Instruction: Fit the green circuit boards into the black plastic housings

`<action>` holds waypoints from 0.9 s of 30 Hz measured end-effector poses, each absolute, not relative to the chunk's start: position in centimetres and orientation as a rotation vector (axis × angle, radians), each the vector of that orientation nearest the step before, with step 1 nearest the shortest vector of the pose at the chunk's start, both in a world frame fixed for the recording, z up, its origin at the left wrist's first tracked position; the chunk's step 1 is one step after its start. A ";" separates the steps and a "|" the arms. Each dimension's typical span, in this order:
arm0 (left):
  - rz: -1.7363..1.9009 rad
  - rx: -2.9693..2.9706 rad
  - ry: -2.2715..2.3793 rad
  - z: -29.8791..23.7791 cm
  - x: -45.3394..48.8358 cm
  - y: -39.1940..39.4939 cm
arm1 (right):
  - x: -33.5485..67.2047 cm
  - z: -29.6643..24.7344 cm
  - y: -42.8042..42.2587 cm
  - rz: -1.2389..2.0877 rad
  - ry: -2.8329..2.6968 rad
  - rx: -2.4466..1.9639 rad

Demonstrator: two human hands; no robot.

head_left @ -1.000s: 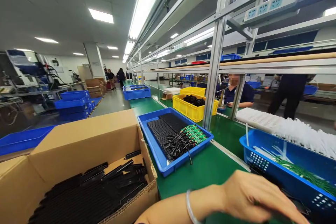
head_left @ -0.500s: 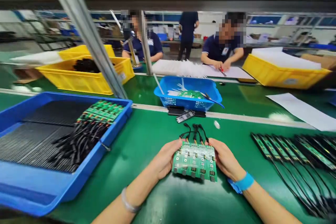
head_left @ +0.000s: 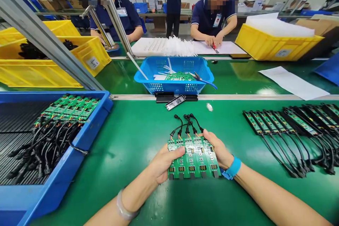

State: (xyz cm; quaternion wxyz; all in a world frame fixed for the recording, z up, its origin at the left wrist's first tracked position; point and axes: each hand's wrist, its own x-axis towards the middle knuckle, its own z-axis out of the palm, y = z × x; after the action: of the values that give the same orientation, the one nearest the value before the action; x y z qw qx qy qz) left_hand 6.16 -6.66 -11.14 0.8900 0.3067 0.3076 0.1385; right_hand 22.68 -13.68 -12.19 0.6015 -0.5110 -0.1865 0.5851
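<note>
Both hands hold a panel of green circuit boards [head_left: 194, 157] just above the green belt [head_left: 137, 137]. My left hand [head_left: 164, 162] grips its left edge with the thumb on top. My right hand [head_left: 218, 150] grips the right edge. Short black leads with plugs [head_left: 185, 122] stick out from the far side of the panel. More green boards with black cables [head_left: 66, 107] lie in a blue tray [head_left: 90, 137] to my left. A row of narrow boards with cables [head_left: 291, 123] lies on the belt to my right.
A blue basket [head_left: 174, 77] with green parts and white strips stands behind the belt divider, a small black part [head_left: 174, 101] before it. Yellow bins [head_left: 53, 65] sit far left and far right [head_left: 275, 44]. Two seated people work opposite; a metal post [head_left: 47, 46] slants across the left.
The view swung from the carton and trays on the left to the belt in front. Both hands now hold the board panel, closer and lower, with the left thumb moved onto its top.
</note>
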 end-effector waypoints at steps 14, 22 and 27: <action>0.309 0.543 0.596 -11.0 6.4 -7.0 | 21.6 -12.3 -13.4 1.541 -0.424 -0.856; 0.505 1.188 0.813 -10.8 5.5 -4.9 | 23.1 -12.7 -13.6 1.406 -0.717 -1.202; 0.928 1.904 1.033 -10.0 5.1 -4.0 | 22.7 -12.9 -13.8 1.320 -0.709 -1.249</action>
State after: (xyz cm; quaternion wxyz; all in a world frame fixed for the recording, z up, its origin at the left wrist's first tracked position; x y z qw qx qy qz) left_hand 5.06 -4.01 -9.99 0.3826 0.7465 0.4050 0.3639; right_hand 22.66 -13.83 -12.90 0.5607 -0.5302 -0.3009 0.5603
